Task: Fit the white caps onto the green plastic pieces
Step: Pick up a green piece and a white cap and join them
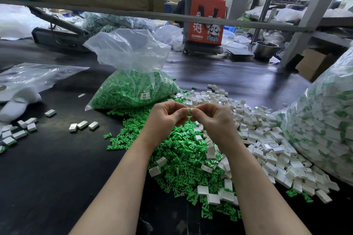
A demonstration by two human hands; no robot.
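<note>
Both hands meet above the loose heap of small green plastic pieces (177, 150) spread on the dark desk (57, 168). The left hand (164, 118) and the right hand (214, 118) have their fingers curled, together pinching one small white plastic cap with a green piece in it (190, 111) between their fingertips; how far the two parts are seated cannot be told. Just right of the green heap lies a pile of loose white rectangular caps (257, 131). Behind the heap stands an open clear plastic bag filled with green pieces (131, 89). Far right of the heap bulges a large clear bag of assembled white-and-green parts (324, 120). Left of the heap, a few white caps (84, 125) lie scattered.
</note>
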